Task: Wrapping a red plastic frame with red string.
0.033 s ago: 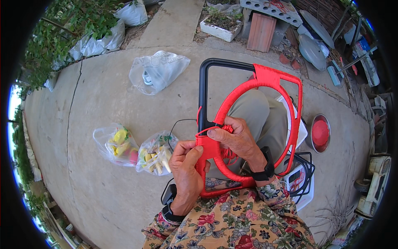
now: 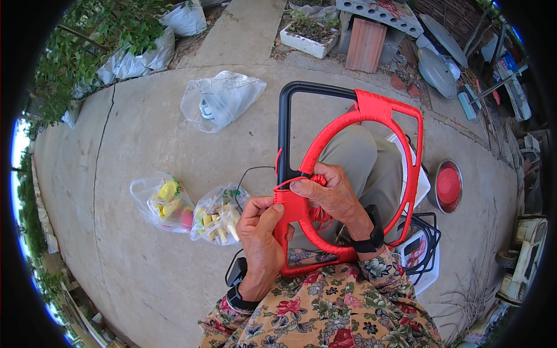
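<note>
A black frame (image 2: 284,124) with rounded corners and an inner ring (image 2: 320,152) stands tilted over my lap. Red cord is wound tightly round the ring and much of the outer frame; the upper left corner is bare black. My left hand (image 2: 262,232) is closed on the frame's left side, its thumb pressed on the flat wrapped join (image 2: 292,204). Against that join, my right hand (image 2: 332,194) pinches the red cord (image 2: 318,216), which hangs in a bunch below the palm. One strand loops loosely across the frame's left bar. The right fingertips are partly hidden.
Clear plastic bags with yellow items (image 2: 168,200) and pale pieces (image 2: 216,223) lie left on the concrete; another bag (image 2: 223,101) lies ahead. To the right are a metal bowl (image 2: 448,185) with something red, black frames (image 2: 428,240) and a white container (image 2: 430,277).
</note>
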The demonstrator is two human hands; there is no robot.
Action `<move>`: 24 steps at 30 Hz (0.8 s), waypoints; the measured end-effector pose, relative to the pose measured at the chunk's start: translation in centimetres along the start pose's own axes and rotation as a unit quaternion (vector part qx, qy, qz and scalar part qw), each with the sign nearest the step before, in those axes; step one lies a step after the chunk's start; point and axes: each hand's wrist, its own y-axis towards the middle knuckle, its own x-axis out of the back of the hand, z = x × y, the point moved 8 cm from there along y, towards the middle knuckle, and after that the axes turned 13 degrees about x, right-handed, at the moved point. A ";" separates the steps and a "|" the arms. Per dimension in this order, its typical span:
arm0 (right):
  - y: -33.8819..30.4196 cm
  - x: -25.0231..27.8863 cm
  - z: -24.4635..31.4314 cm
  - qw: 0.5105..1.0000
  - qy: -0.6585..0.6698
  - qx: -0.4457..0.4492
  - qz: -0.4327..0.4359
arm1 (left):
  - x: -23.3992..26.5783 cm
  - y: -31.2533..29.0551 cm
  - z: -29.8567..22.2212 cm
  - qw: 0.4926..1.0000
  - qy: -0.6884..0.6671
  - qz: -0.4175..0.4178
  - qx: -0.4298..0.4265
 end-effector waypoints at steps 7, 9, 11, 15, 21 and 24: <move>0.0 0.0 0.0 1.000 -0.001 0.001 0.002 | 0.1 0.0 -0.1 1.000 0.013 0.007 -0.004; 0.0 -0.1 0.0 1.000 0.003 -0.006 0.002 | 0.1 0.0 -0.1 1.000 0.008 0.009 -0.005; 0.0 -0.1 0.1 1.000 0.007 -0.003 0.001 | 0.0 -0.1 -0.1 1.000 0.006 0.011 -0.004; 0.0 0.0 0.1 1.000 -0.003 0.000 0.003 | 0.0 0.0 0.0 1.000 -0.001 0.010 -0.004; 0.0 -0.1 0.2 1.000 -0.007 -0.006 0.004 | 0.1 0.1 0.0 1.000 0.004 0.012 -0.003; 0.1 -0.1 0.4 1.000 -0.008 0.005 0.005 | 0.0 0.1 0.0 1.000 0.001 0.002 0.000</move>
